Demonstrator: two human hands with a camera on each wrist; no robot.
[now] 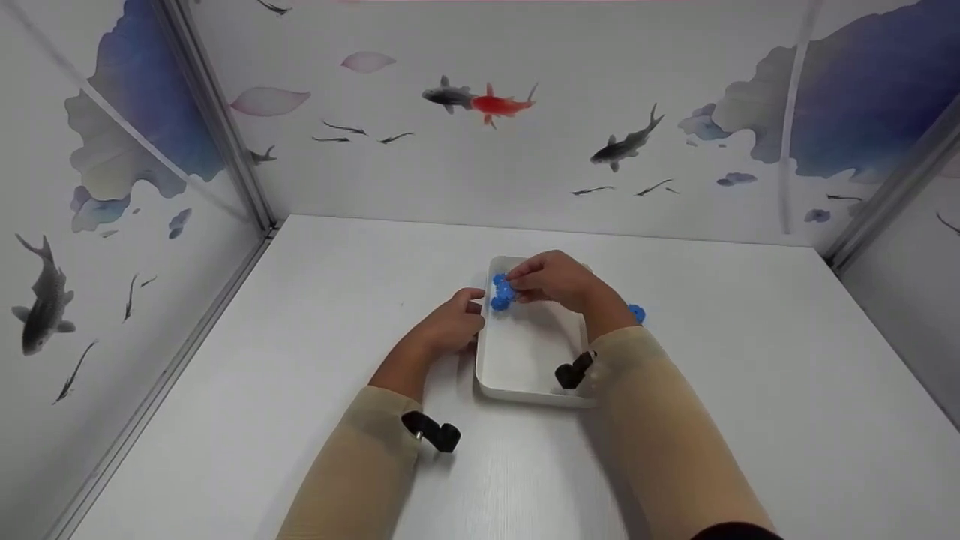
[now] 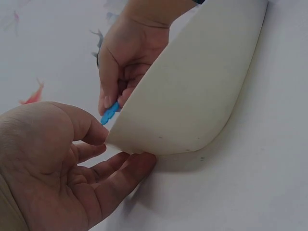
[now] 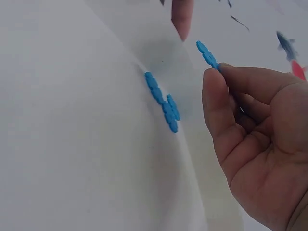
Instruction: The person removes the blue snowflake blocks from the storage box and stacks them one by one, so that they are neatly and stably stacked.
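A shallow white tray [image 1: 525,352] stands on the table. My left hand [image 1: 452,324] grips its left side; in the left wrist view the thumb is at the rim and the fingers lie against the outside near the corner. Over the tray's far left part, my right hand [image 1: 555,279] pinches a small blue scalloped disc [image 3: 207,54] between thumb and fingertips. Joined blue discs [image 3: 161,98], seen nearly edge-on in the right wrist view, lie along the tray's inner left side. Part of the tray is hidden by my right forearm.
Another blue scalloped disc [image 1: 636,311] lies on the table to the right of the tray, partly behind my right wrist. White panels printed with fish [image 1: 499,105] enclose the white table [image 1: 360,270] at the back and sides.
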